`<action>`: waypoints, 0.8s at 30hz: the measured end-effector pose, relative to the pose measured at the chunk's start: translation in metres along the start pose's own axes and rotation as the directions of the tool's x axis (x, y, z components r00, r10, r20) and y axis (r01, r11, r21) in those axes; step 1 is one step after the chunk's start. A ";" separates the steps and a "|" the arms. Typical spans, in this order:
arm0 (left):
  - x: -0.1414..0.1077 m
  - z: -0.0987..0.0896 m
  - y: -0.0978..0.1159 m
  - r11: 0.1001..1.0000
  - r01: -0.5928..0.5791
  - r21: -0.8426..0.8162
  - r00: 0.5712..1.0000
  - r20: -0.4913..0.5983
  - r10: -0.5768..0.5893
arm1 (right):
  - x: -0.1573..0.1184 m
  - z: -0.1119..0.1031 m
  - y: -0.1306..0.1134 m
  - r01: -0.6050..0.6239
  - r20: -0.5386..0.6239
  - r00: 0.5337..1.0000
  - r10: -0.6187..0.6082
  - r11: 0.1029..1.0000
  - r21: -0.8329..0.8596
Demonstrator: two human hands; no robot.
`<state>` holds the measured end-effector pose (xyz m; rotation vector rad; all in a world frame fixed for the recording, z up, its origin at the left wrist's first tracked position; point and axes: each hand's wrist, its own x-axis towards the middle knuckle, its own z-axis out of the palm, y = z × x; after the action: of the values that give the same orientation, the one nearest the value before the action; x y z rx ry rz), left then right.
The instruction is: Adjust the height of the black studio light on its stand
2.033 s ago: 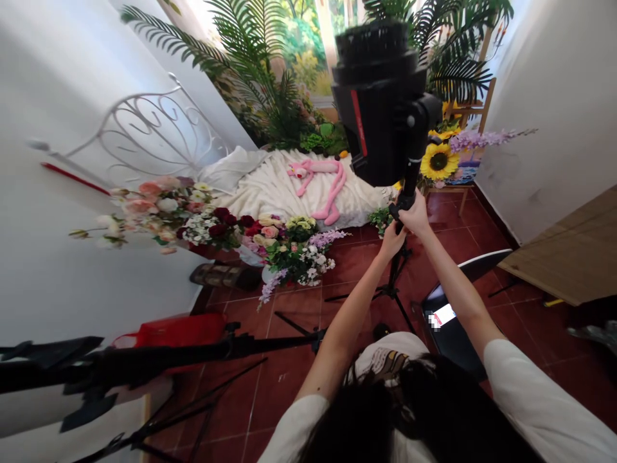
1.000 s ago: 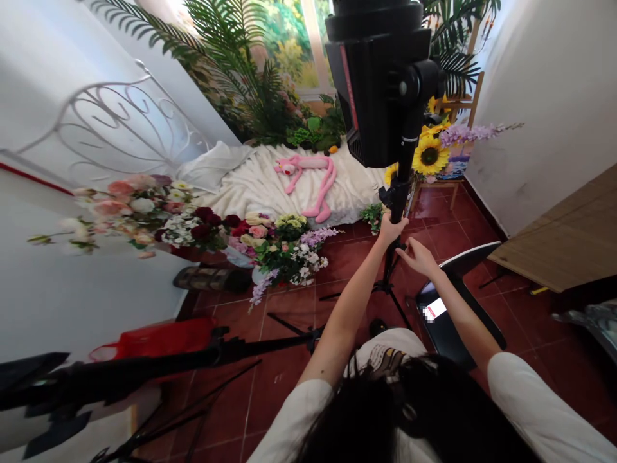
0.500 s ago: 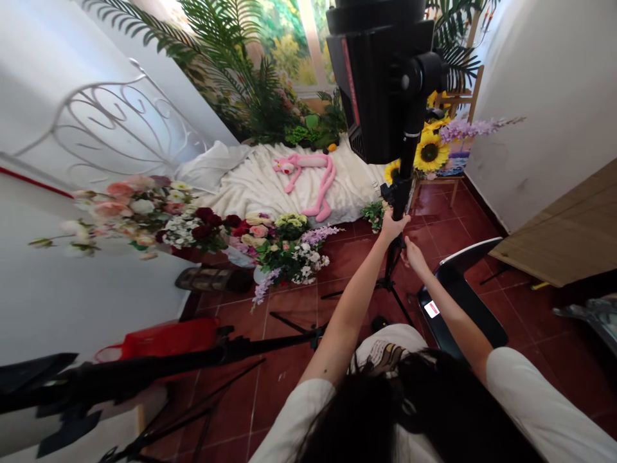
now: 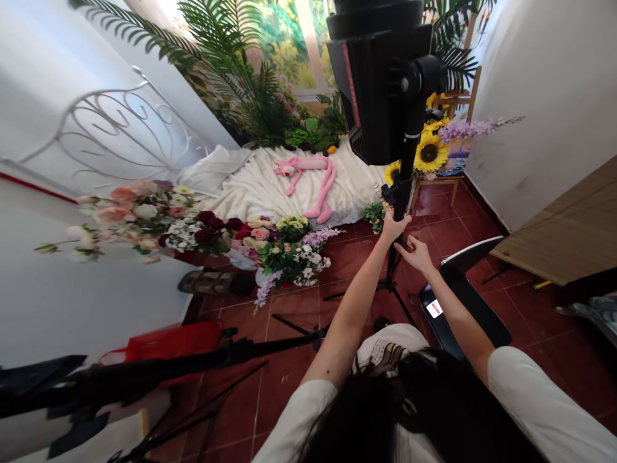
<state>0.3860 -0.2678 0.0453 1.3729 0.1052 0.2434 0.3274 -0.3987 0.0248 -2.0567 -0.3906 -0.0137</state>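
My left hand (image 4: 395,226) is wrapped around the black pole of a light stand (image 4: 403,173), just below its clamp. A large black studio light head (image 4: 380,83) sits on top of that pole. My right hand (image 4: 417,254) is just below and to the right, its fingers stretched toward the pole and not closed around it. The stand's tripod legs (image 4: 393,292) spread on the tiled floor beneath my hands. A black flat panel (image 4: 457,302) with a small lit white label lies on the floor to the right of my right forearm.
A pink plush panther (image 4: 303,180) lies on a white fluffy blanket (image 4: 260,193) ahead. Artificial flowers (image 4: 284,251) line the blanket's near edge. Sunflowers (image 4: 430,153) stand on a wooden chair. A second black stand (image 4: 154,370) crosses the lower left above a red bag (image 4: 173,344).
My right hand has risen and turned its fingers toward the pole. My left hand stays on the pole, and the view has shifted only slightly.
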 end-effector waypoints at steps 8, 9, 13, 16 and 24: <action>0.000 0.000 0.003 0.999 -0.005 -0.033 1.000 -0.003 0.005 | -0.001 0.013 -0.001 -0.318 0.182 0.945 0.270 0.884 0.341; 0.000 0.000 0.003 0.999 -0.005 -0.034 1.000 -0.001 0.005 | -0.002 0.016 -0.003 -0.404 0.282 0.910 0.303 0.799 0.445; -0.001 0.001 0.003 0.999 -0.020 -0.030 1.000 0.011 0.020 | -0.009 0.019 -0.006 -0.552 0.514 0.830 0.215 0.450 0.703; -0.001 0.000 0.003 1.000 -0.021 -0.008 1.000 0.011 0.021 | -0.010 0.015 -0.002 -0.618 0.576 0.781 0.239 0.426 0.661; -0.001 -0.001 0.004 0.999 0.038 -0.016 0.999 0.038 -0.037 | -0.006 0.002 0.002 -0.223 0.097 0.975 0.202 0.911 0.346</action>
<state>0.3849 -0.2667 0.0486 1.3566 0.0974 0.1863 0.3225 -0.3995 0.0208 -1.7321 -0.1850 0.2355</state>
